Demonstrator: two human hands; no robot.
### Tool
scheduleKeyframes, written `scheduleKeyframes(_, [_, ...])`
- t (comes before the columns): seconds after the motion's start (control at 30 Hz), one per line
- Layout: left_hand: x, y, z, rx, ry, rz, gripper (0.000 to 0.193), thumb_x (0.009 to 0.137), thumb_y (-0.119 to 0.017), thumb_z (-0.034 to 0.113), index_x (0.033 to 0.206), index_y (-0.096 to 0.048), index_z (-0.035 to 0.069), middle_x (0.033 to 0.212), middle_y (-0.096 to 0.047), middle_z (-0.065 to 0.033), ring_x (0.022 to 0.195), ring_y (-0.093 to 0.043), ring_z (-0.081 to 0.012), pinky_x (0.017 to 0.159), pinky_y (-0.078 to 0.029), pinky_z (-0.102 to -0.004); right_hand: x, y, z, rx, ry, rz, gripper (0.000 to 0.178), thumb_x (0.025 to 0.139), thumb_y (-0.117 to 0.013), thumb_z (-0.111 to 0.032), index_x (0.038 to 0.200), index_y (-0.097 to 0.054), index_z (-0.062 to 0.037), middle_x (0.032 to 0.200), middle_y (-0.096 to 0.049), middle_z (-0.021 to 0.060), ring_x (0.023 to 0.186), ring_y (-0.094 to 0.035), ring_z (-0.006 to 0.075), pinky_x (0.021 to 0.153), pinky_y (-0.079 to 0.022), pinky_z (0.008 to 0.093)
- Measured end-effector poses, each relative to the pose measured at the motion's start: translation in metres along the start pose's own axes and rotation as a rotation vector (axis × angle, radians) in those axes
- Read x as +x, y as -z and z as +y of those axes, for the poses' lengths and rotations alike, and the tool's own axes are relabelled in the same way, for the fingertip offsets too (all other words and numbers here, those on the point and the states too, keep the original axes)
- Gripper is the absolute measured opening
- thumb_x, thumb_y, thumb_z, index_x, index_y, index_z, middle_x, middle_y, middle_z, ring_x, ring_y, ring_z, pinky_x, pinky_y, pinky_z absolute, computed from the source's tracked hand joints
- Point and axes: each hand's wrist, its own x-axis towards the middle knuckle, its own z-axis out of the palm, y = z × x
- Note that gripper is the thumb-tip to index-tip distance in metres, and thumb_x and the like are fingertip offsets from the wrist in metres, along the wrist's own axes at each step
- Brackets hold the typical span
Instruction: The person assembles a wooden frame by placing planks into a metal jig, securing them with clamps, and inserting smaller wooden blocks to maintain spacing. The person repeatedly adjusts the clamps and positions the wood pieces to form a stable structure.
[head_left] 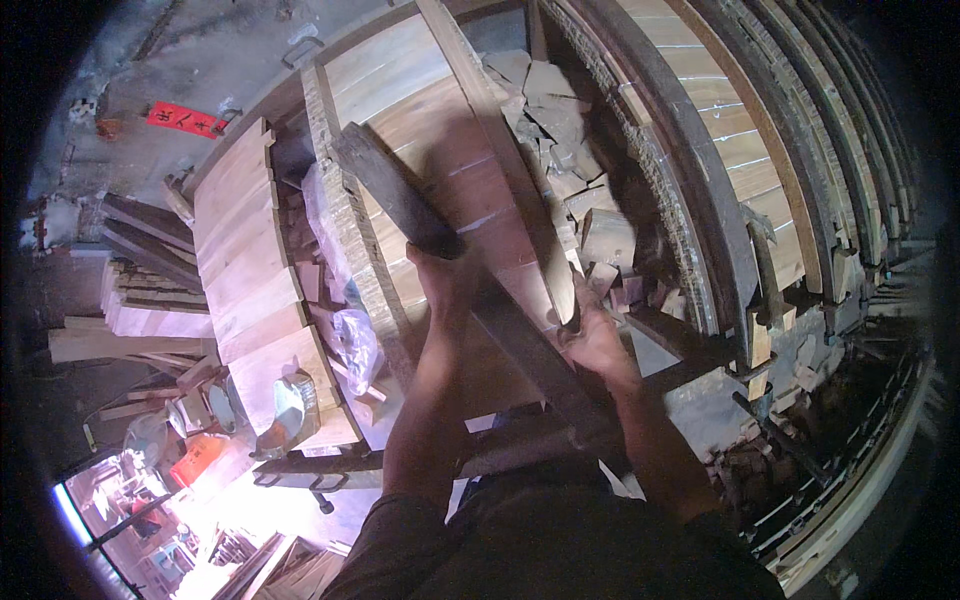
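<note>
A long, straight, flat-sided dark brown bar (400, 195) is slanting across a pale panel of joined wooden planks (395, 75). The left hand (440, 278) is wrapping its fingers around the bar. By the panel's right edge, the right hand (600, 343) is bending its fingers near a pale wooden strip (510, 160); I cannot tell if it is gripping. Chunky wood scraps (607, 240) are sitting right of the panel.

A long, dark, straight-edged bar (400, 190) is held aslant from far left to near right, over a panel (392, 55) of pale planks joined edge to edge, with whitish lines at the seams. A narrow pale strip (463, 62) runs along the panel's right side, its near end partly hidden.
</note>
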Motion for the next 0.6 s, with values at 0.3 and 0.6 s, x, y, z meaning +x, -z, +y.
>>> scheduleKeyframes(0.3, [0.023,-0.002,-0.056,-0.109,-0.167,0.090,0.067,0.068,-0.085,0.016,0.118,-0.048,-0.007,0.104,-0.064,-0.0154,0.090,-0.063,-0.0247,0.078,-0.054,-0.0377,0.001,-0.019,-0.058,-0.539,0.287,0.291,0.069,0.074,-0.068,0.003,0.139,-0.046,0.0082,0.142,-0.047,0.0301,0.136,-0.043,0.0470,0.113,-0.037,0.0501])
scheduleKeyframes(0.6, [0.032,0.010,-0.068,-0.083,-0.154,-0.002,0.082,0.070,-0.084,0.018,0.129,-0.031,-0.005,0.111,-0.056,-0.0165,0.101,-0.058,-0.0268,0.092,-0.049,-0.0391,0.020,-0.035,-0.083,-0.180,0.194,0.358,0.068,0.065,-0.056,0.010,0.133,-0.048,0.0070,0.135,-0.048,0.0309,0.128,-0.045,0.0501,0.113,-0.035,0.0507])
